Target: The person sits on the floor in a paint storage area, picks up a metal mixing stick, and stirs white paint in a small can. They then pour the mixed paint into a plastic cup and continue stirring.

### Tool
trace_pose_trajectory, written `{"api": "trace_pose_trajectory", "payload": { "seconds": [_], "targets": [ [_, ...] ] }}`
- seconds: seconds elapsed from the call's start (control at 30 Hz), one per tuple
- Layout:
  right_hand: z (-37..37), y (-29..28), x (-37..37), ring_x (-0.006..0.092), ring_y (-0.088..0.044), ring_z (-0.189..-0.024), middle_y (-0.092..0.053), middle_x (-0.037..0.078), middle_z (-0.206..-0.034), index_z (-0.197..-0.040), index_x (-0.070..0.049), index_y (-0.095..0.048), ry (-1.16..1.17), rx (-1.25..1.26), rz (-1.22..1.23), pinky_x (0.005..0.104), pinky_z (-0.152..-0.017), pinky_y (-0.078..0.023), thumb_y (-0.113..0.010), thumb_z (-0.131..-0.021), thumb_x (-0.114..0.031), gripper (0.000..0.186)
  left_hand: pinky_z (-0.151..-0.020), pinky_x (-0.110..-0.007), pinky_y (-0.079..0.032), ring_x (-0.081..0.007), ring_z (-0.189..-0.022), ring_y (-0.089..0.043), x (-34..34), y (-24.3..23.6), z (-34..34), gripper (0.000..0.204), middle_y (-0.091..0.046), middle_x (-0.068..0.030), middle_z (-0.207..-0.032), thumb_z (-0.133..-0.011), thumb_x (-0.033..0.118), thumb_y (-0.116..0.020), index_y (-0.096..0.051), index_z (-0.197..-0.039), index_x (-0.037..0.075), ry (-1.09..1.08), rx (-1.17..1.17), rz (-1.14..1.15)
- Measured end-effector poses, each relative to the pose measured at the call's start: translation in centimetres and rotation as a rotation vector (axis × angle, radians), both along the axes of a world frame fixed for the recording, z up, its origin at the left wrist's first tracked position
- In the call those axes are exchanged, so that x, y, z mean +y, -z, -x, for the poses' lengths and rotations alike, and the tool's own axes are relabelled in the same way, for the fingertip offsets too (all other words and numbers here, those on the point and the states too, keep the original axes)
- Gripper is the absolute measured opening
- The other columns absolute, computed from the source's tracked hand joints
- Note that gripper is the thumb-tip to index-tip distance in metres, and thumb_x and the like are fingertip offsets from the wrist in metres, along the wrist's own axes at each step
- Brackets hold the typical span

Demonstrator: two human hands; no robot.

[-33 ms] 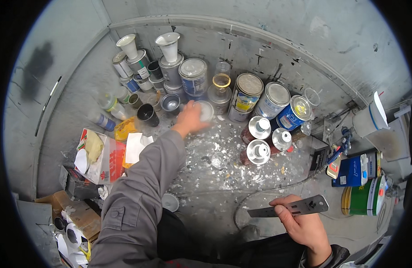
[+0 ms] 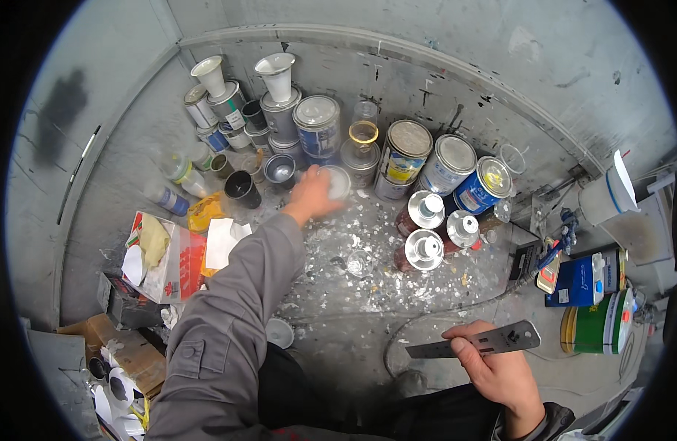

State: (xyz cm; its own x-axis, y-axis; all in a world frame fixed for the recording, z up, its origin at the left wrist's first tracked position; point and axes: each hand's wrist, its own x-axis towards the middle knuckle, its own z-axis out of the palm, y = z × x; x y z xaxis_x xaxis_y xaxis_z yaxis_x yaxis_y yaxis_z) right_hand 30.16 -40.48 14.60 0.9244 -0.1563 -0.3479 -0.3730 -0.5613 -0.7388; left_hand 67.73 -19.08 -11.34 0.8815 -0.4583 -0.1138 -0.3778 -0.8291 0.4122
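My left hand (image 2: 314, 192), smeared by motion, reaches out to a pale round lid (image 2: 337, 181) among the cans at the back; whether it grips the lid I cannot tell. Just left of it sit a cup with a grey inside (image 2: 280, 168) and a black cup (image 2: 243, 189). At lower right my right hand (image 2: 491, 375) grips a flat dark metal strip (image 2: 435, 351), held roughly level. Beyond that hand, three red-brown cans with silver tops (image 2: 425, 251) stand in a group.
Paint cans (image 2: 316, 117) line the back wall. A red-and-white box (image 2: 188, 257) and papers lie left, a cardboard box (image 2: 110, 331) lower left. Blue (image 2: 570, 283) and green cans (image 2: 606, 327) stand right. A hose (image 2: 397, 331) crosses the paint-spattered floor (image 2: 331, 279).
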Motion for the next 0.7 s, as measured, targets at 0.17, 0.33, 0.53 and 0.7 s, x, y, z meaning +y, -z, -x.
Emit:
{"api": "trace_pose_trajectory", "payload": {
  "seconds": [0.17, 0.33, 0.53, 0.7],
  "targets": [
    [0.5, -0.2, 0.0, 0.0127, -0.058, -0.075, -0.064, 0.003, -0.084, -0.117, -0.004, -0.072, 0.011, 0.002, -0.030, 0.0300, -0.067, -0.047, -0.066, -0.106, -0.018, 0.019, -0.104, -0.049, -0.052, -0.0429, -0.131, -0.053, 0.1, -0.5, 0.3, 0.075, -0.051, -0.0217, -0.135, -0.072, 0.044, -0.091, -0.058, -0.127, 0.005, 0.000, -0.046, -0.036],
    [0.9, -0.2, -0.3, 0.0127, -0.058, -0.074, -0.063, 0.003, -0.083, -0.116, -0.004, -0.073, -0.018, -0.051, 0.006, 0.0303, -0.067, -0.047, -0.066, -0.106, -0.019, 0.019, -0.103, -0.050, -0.052, -0.0417, -0.132, -0.051, 1.0, -0.4, 0.3, 0.080, -0.050, -0.0206, -0.137, -0.073, 0.048, -0.086, -0.056, -0.134, 0.005, -0.069, 0.001, -0.093],
    [1.4, -0.6, -0.3, 0.0135, -0.058, -0.074, -0.063, 0.004, -0.084, -0.116, -0.004, -0.073, -0.003, -0.032, -0.012, 0.0307, -0.068, -0.048, -0.066, -0.106, -0.018, 0.019, -0.105, -0.052, -0.052, -0.0437, -0.134, -0.050, 1.8, -0.5, 0.4, 0.085, -0.049, -0.0221, -0.139, -0.073, 0.048, -0.087, -0.052, -0.136, 0.005, -0.178, -0.042, -0.071],
    [1.2, -0.3, -0.3, 0.0147, -0.060, -0.077, -0.065, 0.006, -0.085, -0.116, -0.004, -0.073, -0.047, -0.109, 0.006, 0.0307, -0.070, -0.049, -0.066, -0.106, -0.018, 0.019, -0.104, -0.051, -0.052, -0.0446, -0.128, -0.056, 1.0, -0.5, -0.2, 0.080, -0.052, -0.0238, -0.136, -0.071, 0.045, -0.093, -0.055, -0.128, 0.003, -0.288, -0.049, 0.056]
  ]
}}
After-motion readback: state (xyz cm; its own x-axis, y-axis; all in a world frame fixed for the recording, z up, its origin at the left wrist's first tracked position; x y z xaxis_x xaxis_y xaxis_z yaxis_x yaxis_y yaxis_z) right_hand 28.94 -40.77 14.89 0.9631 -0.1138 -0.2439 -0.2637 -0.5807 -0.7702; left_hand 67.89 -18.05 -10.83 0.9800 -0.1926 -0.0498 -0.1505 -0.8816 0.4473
